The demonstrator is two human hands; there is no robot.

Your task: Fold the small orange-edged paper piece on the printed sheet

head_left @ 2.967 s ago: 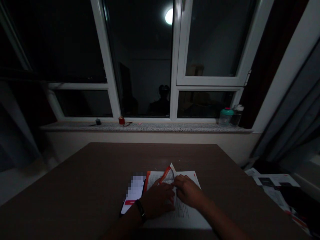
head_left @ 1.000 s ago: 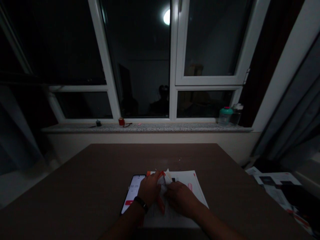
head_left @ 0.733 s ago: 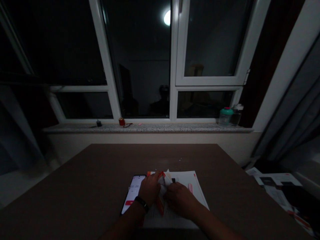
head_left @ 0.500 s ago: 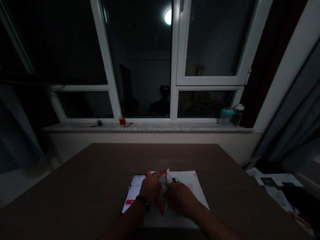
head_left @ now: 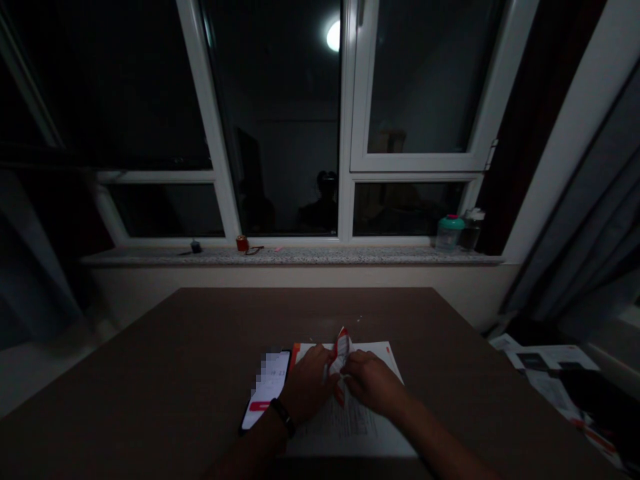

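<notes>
Between my hands is a folded piece of paper (head_left: 342, 347), white with red edges, its pointed tip standing up and away from me. My left hand (head_left: 314, 379) grips its left side, fingers closed. From the right, my right hand (head_left: 373, 380) pinches the folds with thumb and fingers pressed together. Both hands are over a white printed sheet or booklet (head_left: 345, 433) with orange at its upper left corner. My forearms and hands cover part of it. A dark band circles my left wrist.
A lit phone (head_left: 265, 390) lies left of the booklet on the brown table (head_left: 175, 373). Behind, the stone windowsill (head_left: 320, 256) holds a green-lidded jar (head_left: 450, 233), a clear bottle (head_left: 471, 230) and a small red object (head_left: 242, 243). Papers (head_left: 550, 363) lie at right, beyond the table.
The folded paper has turned and its tip now points up, away from me. My right hand has shifted slightly right and up, and the left hand has shifted a little right.
</notes>
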